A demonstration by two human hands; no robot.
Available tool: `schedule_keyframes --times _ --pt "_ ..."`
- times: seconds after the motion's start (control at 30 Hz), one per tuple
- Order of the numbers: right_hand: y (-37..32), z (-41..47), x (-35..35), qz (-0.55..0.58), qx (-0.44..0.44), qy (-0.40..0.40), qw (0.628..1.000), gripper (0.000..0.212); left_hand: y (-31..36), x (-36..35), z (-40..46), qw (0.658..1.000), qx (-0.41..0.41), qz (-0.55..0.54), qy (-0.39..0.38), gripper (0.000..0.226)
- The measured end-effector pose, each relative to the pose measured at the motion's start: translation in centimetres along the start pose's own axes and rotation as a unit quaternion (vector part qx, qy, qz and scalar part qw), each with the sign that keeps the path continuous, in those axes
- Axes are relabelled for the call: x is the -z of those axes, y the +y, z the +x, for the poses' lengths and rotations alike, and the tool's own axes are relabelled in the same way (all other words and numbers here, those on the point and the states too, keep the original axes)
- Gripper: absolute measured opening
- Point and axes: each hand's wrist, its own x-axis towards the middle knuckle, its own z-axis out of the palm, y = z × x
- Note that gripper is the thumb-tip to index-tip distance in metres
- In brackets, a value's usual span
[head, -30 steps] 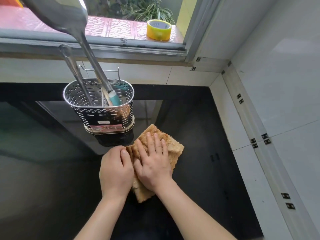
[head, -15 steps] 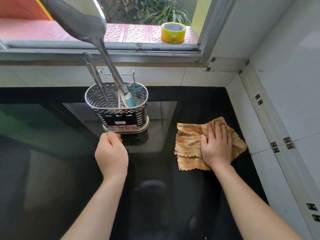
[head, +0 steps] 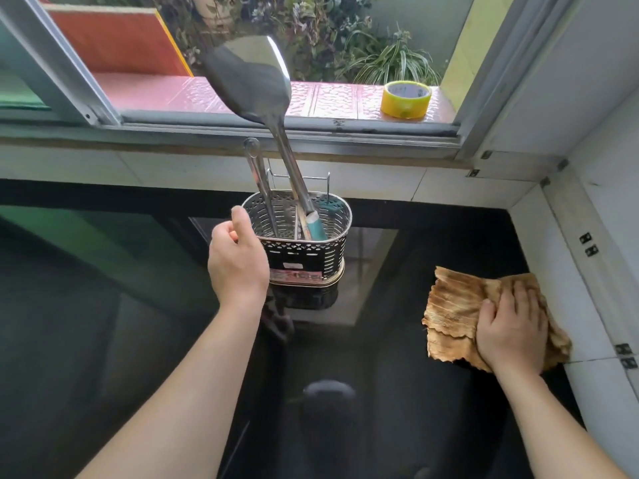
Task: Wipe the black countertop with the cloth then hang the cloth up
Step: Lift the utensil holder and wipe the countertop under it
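Two hands: right hand [head: 508,331] flat on cloth [head: 456,305]; left hand [head: 237,259] loosely curled, empty.

Utensil caddy [head: 304,257]: perforated metal, oval, upright, with a label low on its front. Contents: steel spatula [head: 257,81] leaning left, blade uppermost, teal grip [head: 317,227] down inside; slim metal utensil [head: 257,174] beside it. Tape roll [head: 406,98]: yellow, flat on the red patterned window ledge [head: 332,102]. Potted plants [head: 390,63] beyond the ledge. White wall tiles [head: 608,188] at right.
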Motion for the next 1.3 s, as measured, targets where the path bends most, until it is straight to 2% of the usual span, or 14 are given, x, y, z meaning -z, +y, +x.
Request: schedule_keyframes --times 0.07,0.3,0.4,0.57,0.7,0.97,1.3 --pt "-0.1 -0.1 0.0 0.0 0.0 0.0 1.0 0.072 0.6 -0.2 0.7 0.999 -0.015 0.036 -0.03 0.063" --pt "-0.3 0.1 0.1 -0.003 -0.001 -0.002 1.0 0.073 1.5 -0.4 2.5 0.99 -0.009 0.116 -0.073 0.04" --pt "-0.3 0.1 0.1 -0.005 -0.003 -0.006 1.0 0.076 1.6 0.0 3.3 0.987 -0.004 0.133 -0.093 0.038" --pt "-0.1 0.1 0.0 -0.065 0.009 -0.027 0.997 0.089 2.4 0.3 4.4 0.981 0.064 0.066 -0.172 0.035" --pt "-0.5 0.2 -0.4 -0.077 -0.01 -0.025 0.997 0.079 2.3 0.5 4.5 0.976 0.088 0.015 -0.2 0.028" --pt "-6.8 4.5 -1.3 -0.076 -0.076 -0.04 0.993 0.071 2.9 0.3 5.6 0.978 0.072 -0.043 -0.189 0.03" --pt "-19.7 10.1 -4.6 -0.072 -0.017 -0.074 0.995 0.069 3.5 2.2 8.5 0.984 0.048 -0.091 -0.148 0.031"
